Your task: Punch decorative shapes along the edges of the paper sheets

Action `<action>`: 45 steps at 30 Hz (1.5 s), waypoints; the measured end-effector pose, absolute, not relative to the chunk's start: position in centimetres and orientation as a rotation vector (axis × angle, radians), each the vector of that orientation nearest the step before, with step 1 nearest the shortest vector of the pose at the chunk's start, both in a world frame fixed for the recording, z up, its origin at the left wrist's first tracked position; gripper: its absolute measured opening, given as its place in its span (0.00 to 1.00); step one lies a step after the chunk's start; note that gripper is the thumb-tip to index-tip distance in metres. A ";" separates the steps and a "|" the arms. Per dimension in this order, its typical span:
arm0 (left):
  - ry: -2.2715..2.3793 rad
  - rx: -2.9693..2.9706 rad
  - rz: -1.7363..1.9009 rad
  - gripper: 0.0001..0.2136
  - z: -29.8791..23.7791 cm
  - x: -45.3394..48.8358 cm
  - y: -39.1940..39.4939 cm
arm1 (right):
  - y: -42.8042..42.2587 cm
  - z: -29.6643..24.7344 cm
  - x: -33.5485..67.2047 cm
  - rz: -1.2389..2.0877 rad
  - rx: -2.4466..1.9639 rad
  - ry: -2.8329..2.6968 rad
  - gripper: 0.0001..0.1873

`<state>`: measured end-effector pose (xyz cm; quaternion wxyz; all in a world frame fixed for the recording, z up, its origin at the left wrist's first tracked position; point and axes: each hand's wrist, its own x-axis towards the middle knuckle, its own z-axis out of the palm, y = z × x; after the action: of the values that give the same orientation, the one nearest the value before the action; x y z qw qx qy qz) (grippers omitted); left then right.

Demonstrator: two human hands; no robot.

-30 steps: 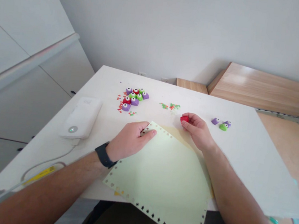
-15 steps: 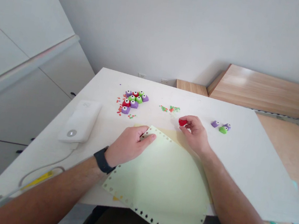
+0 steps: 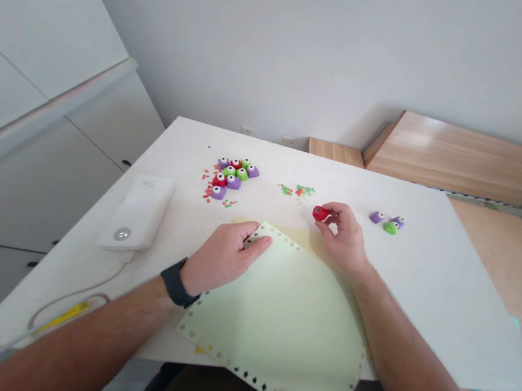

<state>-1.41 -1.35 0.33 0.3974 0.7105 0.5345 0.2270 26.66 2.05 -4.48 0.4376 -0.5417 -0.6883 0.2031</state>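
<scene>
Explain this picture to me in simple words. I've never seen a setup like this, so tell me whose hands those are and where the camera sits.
There is no machine here: these are a person's own bare hands. The camera is worn on the head, looking forward and down, so you see roughly what the wearer sees.

The left hand, with a dark wristband behind it, grips a pale green sheet that has small shapes cut along its edges. The right hand holds a small red punch.

On the white table lie a cluster of similar punches to the left, three more punches to the right, and scattered paper bits. A white device with a cable lies at the far left.
</scene>
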 end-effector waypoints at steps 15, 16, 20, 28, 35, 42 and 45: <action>1.371 1.817 0.556 0.15 0.5 -1.4 -1.4 | 1.4 -3.8 26.4 0.288 -1.229 -1.828 0.13; 1.369 1.818 0.560 0.15 0.4 -1.4 -1.4 | 1.3 -3.6 26.3 0.285 -1.223 -1.831 0.12; 1.367 1.821 0.567 0.15 0.4 -1.3 -1.4 | 1.1 -3.2 26.1 0.264 -1.192 -1.862 0.12; 1.366 1.834 0.555 0.16 0.3 -1.4 -1.4 | 0.8 -2.9 25.9 0.213 -1.163 -1.874 0.12; 1.359 1.848 0.547 0.16 0.2 -1.4 -1.4 | 0.8 -2.6 25.8 0.139 -1.097 -1.901 0.17; 1.396 1.844 0.488 0.18 -0.2 -1.4 -1.4 | 0.9 -2.6 25.8 -0.017 -0.993 -1.922 0.17; 1.399 1.846 0.489 0.18 -0.4 -1.4 -1.4 | 0.9 -2.6 25.8 -0.021 -0.988 -1.925 0.18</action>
<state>-1.37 -1.35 -0.43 0.3775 0.7221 0.5472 0.1914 25.78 0.89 -2.64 0.4696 -0.4030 -0.7855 -0.0084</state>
